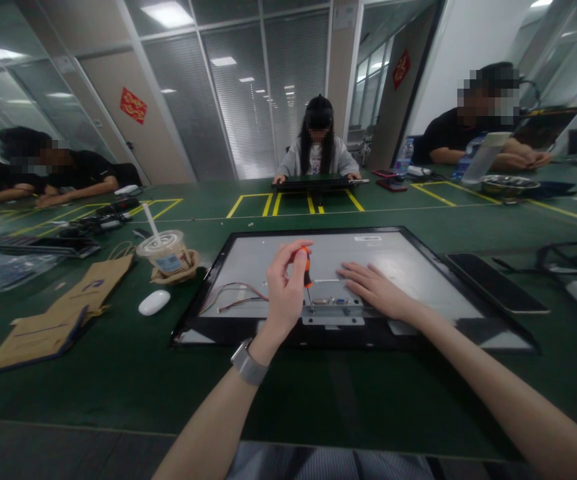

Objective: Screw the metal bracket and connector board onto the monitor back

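A flat monitor panel [398,267] with a black frame and grey metal back lies on the table before me. My left hand [287,280] is closed round an orange and black screwdriver [307,272], held upright. Its tip points down at the left end of a metal bracket [335,320] with connector ports, near the panel's front edge; whether it sits in a screw is too small to tell. My right hand [375,288] lies flat on the metal back, fingers stretched out. Thin wires [241,293] run across the panel left of my left hand.
Left of the panel are a lidded cup with straw [168,257], a white oval case [154,303] and a brown paper bag [68,313]. A black phone [495,283] and cables lie right. Across the green table [288,393] a person holds a dark panel; others sit at both sides.
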Demonstrator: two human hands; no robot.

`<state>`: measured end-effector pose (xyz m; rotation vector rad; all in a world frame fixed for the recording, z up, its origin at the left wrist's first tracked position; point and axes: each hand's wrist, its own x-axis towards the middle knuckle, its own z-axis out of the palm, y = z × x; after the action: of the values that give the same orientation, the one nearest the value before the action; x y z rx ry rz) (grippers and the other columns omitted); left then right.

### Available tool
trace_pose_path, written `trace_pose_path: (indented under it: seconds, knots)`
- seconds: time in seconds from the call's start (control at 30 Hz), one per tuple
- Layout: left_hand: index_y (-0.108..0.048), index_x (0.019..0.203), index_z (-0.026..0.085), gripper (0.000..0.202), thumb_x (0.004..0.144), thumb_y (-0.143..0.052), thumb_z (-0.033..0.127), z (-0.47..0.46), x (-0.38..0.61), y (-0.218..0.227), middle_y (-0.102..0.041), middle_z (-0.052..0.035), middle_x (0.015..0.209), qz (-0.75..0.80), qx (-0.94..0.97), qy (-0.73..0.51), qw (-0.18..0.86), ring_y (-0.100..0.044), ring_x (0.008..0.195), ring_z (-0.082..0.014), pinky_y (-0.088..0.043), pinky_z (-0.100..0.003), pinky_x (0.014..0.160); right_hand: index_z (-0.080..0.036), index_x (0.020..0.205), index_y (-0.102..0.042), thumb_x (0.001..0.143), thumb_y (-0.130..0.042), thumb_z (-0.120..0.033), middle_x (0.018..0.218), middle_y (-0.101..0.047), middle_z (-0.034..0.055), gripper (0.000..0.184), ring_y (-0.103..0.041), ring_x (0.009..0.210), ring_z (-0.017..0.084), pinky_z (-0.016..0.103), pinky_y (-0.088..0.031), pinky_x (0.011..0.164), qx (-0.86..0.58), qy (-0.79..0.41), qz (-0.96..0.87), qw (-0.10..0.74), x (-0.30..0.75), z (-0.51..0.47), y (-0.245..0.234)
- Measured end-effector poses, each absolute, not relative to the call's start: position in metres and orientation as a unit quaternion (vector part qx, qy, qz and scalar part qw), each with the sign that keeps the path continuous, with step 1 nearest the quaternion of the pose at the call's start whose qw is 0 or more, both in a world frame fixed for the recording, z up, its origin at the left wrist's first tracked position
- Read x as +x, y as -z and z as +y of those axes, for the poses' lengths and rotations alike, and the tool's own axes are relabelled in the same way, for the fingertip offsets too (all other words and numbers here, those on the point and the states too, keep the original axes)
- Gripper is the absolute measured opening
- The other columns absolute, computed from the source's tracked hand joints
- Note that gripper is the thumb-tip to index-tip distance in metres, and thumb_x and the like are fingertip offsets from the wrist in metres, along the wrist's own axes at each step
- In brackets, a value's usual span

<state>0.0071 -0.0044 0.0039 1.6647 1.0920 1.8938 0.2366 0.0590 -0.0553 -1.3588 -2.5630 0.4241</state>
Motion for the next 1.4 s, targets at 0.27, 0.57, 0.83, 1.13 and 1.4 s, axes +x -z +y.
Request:
trace_pose_path:
  seconds: [0.27, 0.57, 0.83, 1.13, 1.4]
  knots:
    - [-0.069, 0.098, 0.020, 0.019, 0.098, -0.053, 0.031, -0.0031, 0.0091, -0.0026, -0.070, -0.0049, 0.095, 0.380, 0.573, -0.691, 0.225, -0.064, 0.088, -0.0165, -0.050, -0.029, 0.081, -0.025, 0.151, -0.048, 0.103, -0.022, -0.057, 0.163, -0.039, 0.0084, 0.063, -0.031, 0.152, 0.031, 0.061, -0.014, 0.123, -0.460, -0.140, -0.869, 0.112, 0.2364, 0.0593, 0.0569]
    - [-0.071, 0.100, 0.018, 0.027, 0.100, -0.047, 0.030, -0.0061, 0.0079, -0.0046, -0.072, -0.0073, 0.098, 0.376, 0.575, -0.689, 0.232, -0.066, 0.089, -0.0181, -0.050, -0.030, 0.084, -0.024, 0.151, -0.047, 0.104, -0.021, -0.055, 0.163, -0.038, 0.0096, 0.063, -0.031, 0.152, 0.030, 0.061, -0.015, 0.122, -0.454, -0.139, -0.873, 0.112, 0.2349, 0.0576, 0.0544]
    - [-0.071, 0.104, 0.016, 0.028, 0.099, -0.049, 0.031, -0.0029, 0.0065, -0.0025, -0.072, -0.0077, 0.098, 0.377, 0.569, -0.688, 0.245, -0.067, 0.087, -0.0182, -0.052, -0.029, 0.080, -0.024, 0.151, -0.048, 0.103, -0.022, -0.057, 0.163, -0.038, 0.0095, 0.064, -0.029, 0.152, 0.030, 0.060, -0.013, 0.123, -0.465, -0.157, -0.864, 0.109, 0.2324, 0.0550, 0.0500]
    - [-0.071, 0.106, 0.018, 0.025, 0.099, -0.050, 0.030, -0.0036, 0.0057, -0.0031, -0.070, -0.0068, 0.097, 0.379, 0.587, -0.676, 0.235, -0.064, 0.085, -0.0165, -0.051, -0.029, 0.079, -0.022, 0.152, -0.047, 0.104, -0.022, -0.056, 0.163, -0.038, 0.0099, 0.064, -0.029, 0.152, 0.029, 0.059, -0.013, 0.124, -0.464, -0.151, -0.866, 0.111, 0.2328, 0.0563, 0.0530]
    - [-0.074, 0.092, 0.021, 0.012, 0.091, -0.064, 0.028, 0.0003, 0.0037, -0.0014, -0.061, -0.0038, 0.091, 0.376, 0.593, -0.690, 0.176, -0.059, 0.081, -0.0148, -0.049, -0.027, 0.078, -0.020, 0.152, -0.047, 0.104, -0.023, -0.054, 0.163, -0.038, 0.0110, 0.064, -0.030, 0.152, 0.030, 0.060, -0.013, 0.123, -0.463, -0.147, -0.867, 0.110, 0.2324, 0.0555, 0.0522]
